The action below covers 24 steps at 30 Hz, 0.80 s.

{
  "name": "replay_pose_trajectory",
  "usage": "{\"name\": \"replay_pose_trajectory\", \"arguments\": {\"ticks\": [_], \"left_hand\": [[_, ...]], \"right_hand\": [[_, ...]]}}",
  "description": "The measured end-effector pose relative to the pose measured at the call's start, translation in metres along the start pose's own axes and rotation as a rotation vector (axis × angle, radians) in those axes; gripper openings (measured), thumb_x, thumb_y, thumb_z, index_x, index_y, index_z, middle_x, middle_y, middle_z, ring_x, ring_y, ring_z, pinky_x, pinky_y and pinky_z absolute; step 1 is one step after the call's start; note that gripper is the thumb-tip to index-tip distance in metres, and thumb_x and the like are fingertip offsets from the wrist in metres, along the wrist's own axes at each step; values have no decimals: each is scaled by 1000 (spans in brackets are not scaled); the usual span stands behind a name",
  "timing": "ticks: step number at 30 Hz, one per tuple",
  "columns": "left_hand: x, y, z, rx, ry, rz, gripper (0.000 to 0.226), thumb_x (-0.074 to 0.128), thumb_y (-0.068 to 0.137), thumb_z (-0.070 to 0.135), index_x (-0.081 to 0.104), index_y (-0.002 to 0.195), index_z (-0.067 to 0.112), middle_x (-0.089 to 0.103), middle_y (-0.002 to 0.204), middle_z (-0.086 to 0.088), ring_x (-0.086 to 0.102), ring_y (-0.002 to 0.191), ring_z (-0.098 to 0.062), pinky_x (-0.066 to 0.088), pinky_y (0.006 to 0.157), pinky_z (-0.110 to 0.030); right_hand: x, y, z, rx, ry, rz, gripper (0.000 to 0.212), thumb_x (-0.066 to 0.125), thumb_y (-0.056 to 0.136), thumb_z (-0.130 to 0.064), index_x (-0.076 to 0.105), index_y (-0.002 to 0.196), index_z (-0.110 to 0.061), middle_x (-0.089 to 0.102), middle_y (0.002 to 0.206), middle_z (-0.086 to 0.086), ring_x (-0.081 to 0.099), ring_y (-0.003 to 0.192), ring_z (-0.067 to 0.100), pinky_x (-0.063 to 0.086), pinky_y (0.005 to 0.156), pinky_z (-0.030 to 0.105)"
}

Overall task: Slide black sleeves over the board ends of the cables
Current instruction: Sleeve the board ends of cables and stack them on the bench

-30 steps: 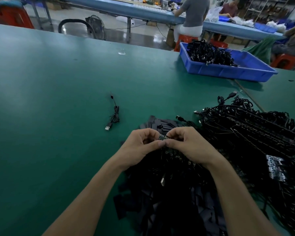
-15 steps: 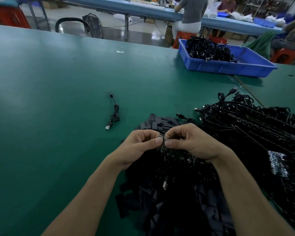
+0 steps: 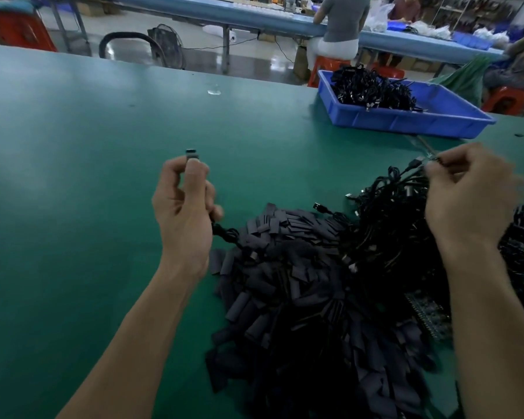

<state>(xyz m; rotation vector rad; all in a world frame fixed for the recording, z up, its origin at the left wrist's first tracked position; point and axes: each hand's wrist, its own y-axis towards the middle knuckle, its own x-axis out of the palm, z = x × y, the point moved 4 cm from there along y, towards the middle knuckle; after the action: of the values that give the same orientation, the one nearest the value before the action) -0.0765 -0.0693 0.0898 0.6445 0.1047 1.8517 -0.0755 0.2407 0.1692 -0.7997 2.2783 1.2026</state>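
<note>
My left hand (image 3: pixel 183 204) is raised over the green table (image 3: pixel 73 176), pinching the sleeved board end of a cable (image 3: pixel 192 154) between thumb and fingers; its black cord (image 3: pixel 224 231) trails down to the pile. My right hand (image 3: pixel 466 192) is at the right, fingers closed on a cable (image 3: pixel 418 161) at the top of a tangled heap of black cables (image 3: pixel 390 237). A large pile of loose black sleeves (image 3: pixel 300 297) lies between my forearms. Small boards (image 3: pixel 427 316) show in the heap near my right forearm.
A blue tray (image 3: pixel 406 119) holding black cables stands at the far right of the table. Beyond the table edge are a fan (image 3: pixel 165 45), red stools and people sitting at another long bench (image 3: pixel 254 16).
My hands were together over the pile working on one board end; they have separated. The left has lifted the sleeved end up and left, the right has reached right to the cable heap.
</note>
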Motion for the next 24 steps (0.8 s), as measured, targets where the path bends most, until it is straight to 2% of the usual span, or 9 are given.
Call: {"name": "replay_pose_trajectory", "arguments": {"ticks": [2, 5, 7, 9, 12, 14, 17, 21, 24], "left_hand": [[1, 0, 10, 110, 202, -31, 21, 47, 104, 25, 62, 89, 23, 35, 53, 16, 26, 48, -2, 25, 44, -30], [9, 0, 10, 193, 556, -175, 27, 45, 105, 27, 69, 106, 14, 47, 52, 17, 36, 48, -4, 28, 48, -18], [13, 5, 4, 159, 718, -280, 29, 46, 105, 22, 67, 123, 13, 57, 68, 4, 45, 61, -15, 38, 56, -28], [15, 9, -6, 74, 802, -399, 34, 46, 105, 16, 62, 135, 15, 56, 64, 2, 44, 57, -15, 40, 57, -25], [12, 7, -15, -30, 802, -530, 32, 47, 105, 15, 56, 136, 20, 64, 68, 11, 52, 58, -12, 47, 62, -23], [9, 4, -21, -92, 768, -562, 18, 50, 104, 16, 54, 119, 25, 70, 76, 19, 61, 65, -7, 50, 68, -22], [7, 0, -30, -132, 686, -575, 16, 53, 103, 12, 57, 102, 27, 72, 79, 14, 62, 65, -4, 49, 67, -17], [3, -9, -41, -91, 622, -531, 24, 59, 99, 8, 68, 106, 29, 71, 77, 16, 60, 59, -3, 49, 60, -15], [9, -21, -53, -98, 616, -566, 23, 63, 97, 5, 73, 109, 23, 66, 70, 27, 56, 53, 2, 44, 53, -8]], "right_hand": [[1, 2, 2, -6, -146, -1, 25, 67, 93, -15, 66, 117, -21, 67, 115, 11, 61, 107, 36, 45, 96, 49], [13, -7, 3, 29, -239, -127, 63, 61, 84, 6, 57, 138, -26, 49, 134, 14, 40, 128, 39, 29, 105, 52], [17, -20, -3, -10, -217, -117, 63, 57, 82, 11, 61, 135, -23, 45, 138, 11, 35, 132, 37, 25, 104, 51], [15, -35, -12, -121, -154, -25, 51, 57, 86, 8, 67, 127, -20, 48, 135, 11, 38, 129, 36, 26, 101, 47], [20, -59, -33, -404, -18, -38, 32, 64, 87, 6, 74, 112, -11, 64, 110, 14, 54, 103, 33, 34, 88, 34], [37, -76, -44, -533, 22, -326, 24, 68, 89, -1, 76, 108, -12, 68, 101, 9, 62, 91, 25, 43, 82, 28], [73, -101, -40, -454, -113, -776, 28, 63, 97, -30, 68, 124, -23, 65, 115, -1, 63, 103, 22, 51, 86, 33], [99, -120, -18, -318, -89, -840, 40, 65, 93, -48, 66, 126, -25, 57, 107, -5, 59, 99, 17, 49, 83, 32], [103, -126, -9, -238, 163, -783, 28, 79, 85, -30, 75, 112, -26, 56, 94, -15, 54, 84, -1, 45, 81, 16]]}}
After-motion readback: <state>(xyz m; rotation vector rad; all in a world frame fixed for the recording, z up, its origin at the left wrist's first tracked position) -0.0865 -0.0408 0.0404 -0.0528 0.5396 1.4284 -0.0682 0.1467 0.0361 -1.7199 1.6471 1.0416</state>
